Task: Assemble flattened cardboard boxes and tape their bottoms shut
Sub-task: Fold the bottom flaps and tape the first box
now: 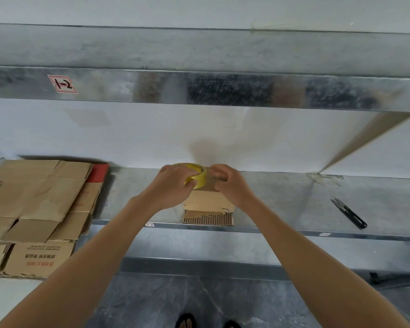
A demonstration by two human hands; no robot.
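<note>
Nearest me, past my sandalled feet (pixel 187 323), the grey metal shelf (pixel 282 200) carries the small brown cardboard box (pixel 206 201), standing at the front edge with a ragged corrugated flap hanging towards me. My two hands meet on its top. My left hand (pixel 173 183) grips the yellow roll of tape (pixel 198 176), fingers curled round its near rim. My right hand (pixel 230 183) sits just beside it with its fingers curled, but I cannot tell whether they pinch the tape's end or nothing. I judge that any pull of tape would run from the roll rightwards across the box top, so the right hand is the one placed to draw it. Off left lies a stack of flattened brown cardboard boxes (pixel 38 192). The black thread snips (pixel 349 213) lie well apart on the right, nearer my right hand. Nothing stands between. Beyond, an upper metal shelf bears a red-edged label (pixel 62 84).
</note>
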